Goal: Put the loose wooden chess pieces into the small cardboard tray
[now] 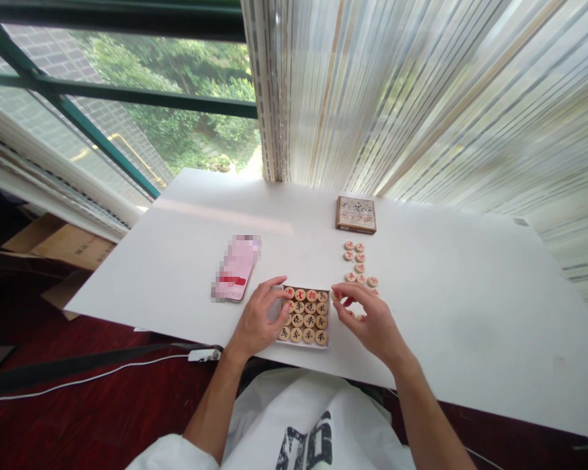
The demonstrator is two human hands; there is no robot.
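Observation:
A small open box (326, 344) near the table's front edge holds rows of round wooden chess pieces (310, 314) with red and black characters. My left hand (257, 318) rests at the box's left side, fingers curled over its edge and on the pieces there. My right hand (367, 316) is at the box's right side, fingertips pinched on one round piece (336, 295). Several loose pieces (359, 262) lie in a line on the white table (451, 307) just beyond my right hand.
The box lid (356, 214) lies farther back on the table. A pink phone (236, 267) lies left of the box. Striped curtains hang behind, a window at the back left. Cardboard boxes (59, 243) and a white cable (102, 373) sit on the dark floor.

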